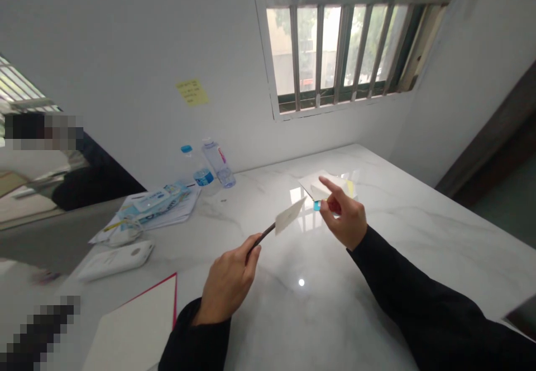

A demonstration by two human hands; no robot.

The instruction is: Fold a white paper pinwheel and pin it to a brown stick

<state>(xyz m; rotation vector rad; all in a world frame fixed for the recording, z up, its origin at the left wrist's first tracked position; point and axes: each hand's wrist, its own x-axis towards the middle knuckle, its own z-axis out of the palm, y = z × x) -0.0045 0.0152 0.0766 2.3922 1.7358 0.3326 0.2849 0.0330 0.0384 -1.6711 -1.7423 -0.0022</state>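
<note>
My left hand [229,273] is closed around a thin dark stick [264,235]. A flat cream-coloured piece [290,216], like paper or card, shows at the far end of the stick; how the two are joined I cannot tell. To the right, my right hand [345,215] is bent at the near edge of some pale sheets [314,188] on the table. Its index finger and thumb stand apart with nothing visible between them. A small blue item [317,206] shows under the sheets, and a yellow slip [350,188] lies at their right side.
On the marble-patterned table [268,326] stand two plastic bottles [218,163] by the wall. Left of them lie papers with a blue packet [157,203] and a white device [117,260]. A red-edged board [138,326] lies near-left. A person [96,164] shows at far left.
</note>
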